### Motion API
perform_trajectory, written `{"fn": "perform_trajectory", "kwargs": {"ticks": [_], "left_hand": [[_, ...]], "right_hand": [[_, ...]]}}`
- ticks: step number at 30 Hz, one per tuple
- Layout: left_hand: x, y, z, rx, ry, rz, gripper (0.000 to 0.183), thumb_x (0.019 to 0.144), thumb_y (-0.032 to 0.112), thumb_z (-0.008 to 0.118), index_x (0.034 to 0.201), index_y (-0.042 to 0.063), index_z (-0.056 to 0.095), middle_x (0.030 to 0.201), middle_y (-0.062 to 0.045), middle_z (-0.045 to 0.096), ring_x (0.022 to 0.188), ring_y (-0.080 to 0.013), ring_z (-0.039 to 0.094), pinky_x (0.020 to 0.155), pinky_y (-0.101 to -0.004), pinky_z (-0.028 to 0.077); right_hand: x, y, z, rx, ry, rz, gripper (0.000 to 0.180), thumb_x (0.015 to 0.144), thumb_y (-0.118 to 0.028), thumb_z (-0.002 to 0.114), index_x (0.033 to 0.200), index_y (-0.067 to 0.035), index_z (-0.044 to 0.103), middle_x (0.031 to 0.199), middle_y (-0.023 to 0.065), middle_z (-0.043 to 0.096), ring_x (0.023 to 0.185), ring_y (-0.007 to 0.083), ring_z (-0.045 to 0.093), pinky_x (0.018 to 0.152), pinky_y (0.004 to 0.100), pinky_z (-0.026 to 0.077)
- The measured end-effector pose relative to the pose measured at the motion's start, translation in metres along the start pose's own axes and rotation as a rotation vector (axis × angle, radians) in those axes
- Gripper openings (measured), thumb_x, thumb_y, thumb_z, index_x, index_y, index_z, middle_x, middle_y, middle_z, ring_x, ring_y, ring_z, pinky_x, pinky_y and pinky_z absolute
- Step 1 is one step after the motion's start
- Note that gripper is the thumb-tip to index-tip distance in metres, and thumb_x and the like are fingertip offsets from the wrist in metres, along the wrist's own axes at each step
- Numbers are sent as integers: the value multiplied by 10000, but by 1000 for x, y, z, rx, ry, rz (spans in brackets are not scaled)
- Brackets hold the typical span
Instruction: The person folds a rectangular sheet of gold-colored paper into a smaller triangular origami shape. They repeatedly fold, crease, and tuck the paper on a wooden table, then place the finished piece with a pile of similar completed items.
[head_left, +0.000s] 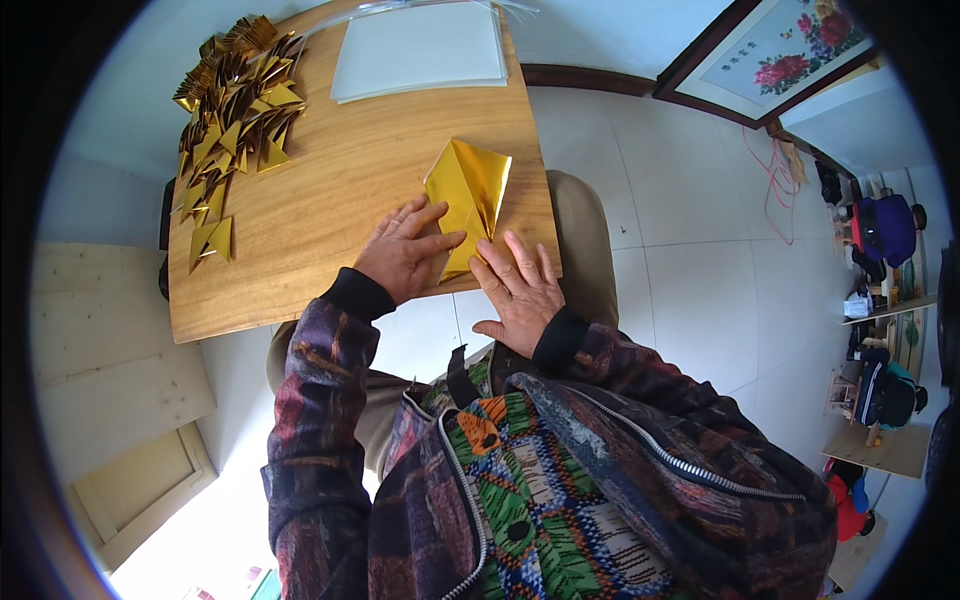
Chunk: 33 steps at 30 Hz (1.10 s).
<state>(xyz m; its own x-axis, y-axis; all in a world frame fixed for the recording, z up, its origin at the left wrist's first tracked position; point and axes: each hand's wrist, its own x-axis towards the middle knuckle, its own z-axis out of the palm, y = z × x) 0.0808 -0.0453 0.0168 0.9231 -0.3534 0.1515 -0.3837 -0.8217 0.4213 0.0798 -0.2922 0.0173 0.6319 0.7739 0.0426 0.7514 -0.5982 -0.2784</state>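
A sheet of gold foil paper (469, 184), partly folded with creased flaps, lies near the front right edge of the wooden table (337, 202). My left hand (409, 244) rests flat at its left side, the fingertips touching the foil. On the lower right part of the paper, the fingertips of my right hand (517, 289) press down, fingers spread. Neither hand grips anything. Part of the sheet's lower end is hidden by the fingers. To the left sits a heap of folded gold paper pieces (240, 112), several of them pointed triangles nested together.
A stack of white sheets (420, 52) lies at the table's far side, with clear plastic (375, 9) behind it. A framed flower picture (780, 60) leans at the right. Shelves (881, 446) with bags and clothes line the right wall. Wooden boards (112, 337) stand at left.
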Motion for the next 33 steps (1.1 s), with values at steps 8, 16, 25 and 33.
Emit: {"fn": "perform_trajectory", "kwargs": {"ticks": [8,16,25,33], "left_hand": [[0,2,0,7,-26,-47,325,887,249,623,1207,298,647,1391,-89,467,1351,-355,360,1095,-507,290],[0,2,1,-30,-14,-34,351,869,148,611,1199,257,661,1392,-130,461,1335,-404,352,1103,-490,285],[-2,3,2,-77,33,2,341,856,133,614,1191,184,659,1286,-132,514,1259,-360,424,1083,-457,300],[-3,2,3,-124,25,-37,346,844,172,631,1181,242,666,1355,-152,484,1262,-357,440,1086,-452,305]], "right_hand": [[-2,4,-4,82,-3,-17,790,777,-449,703,1417,-98,399,1524,98,265,1428,336,158,1132,532,155],[39,40,-12,201,270,67,705,840,-318,662,1362,57,372,1371,223,441,1364,404,284,1109,472,267],[46,19,4,137,175,-78,771,840,-427,642,1415,-4,354,1502,139,302,1411,326,231,1127,500,214],[46,17,1,51,58,-62,823,836,-515,612,1440,-29,333,1532,108,260,1434,278,186,1138,502,171]]}}
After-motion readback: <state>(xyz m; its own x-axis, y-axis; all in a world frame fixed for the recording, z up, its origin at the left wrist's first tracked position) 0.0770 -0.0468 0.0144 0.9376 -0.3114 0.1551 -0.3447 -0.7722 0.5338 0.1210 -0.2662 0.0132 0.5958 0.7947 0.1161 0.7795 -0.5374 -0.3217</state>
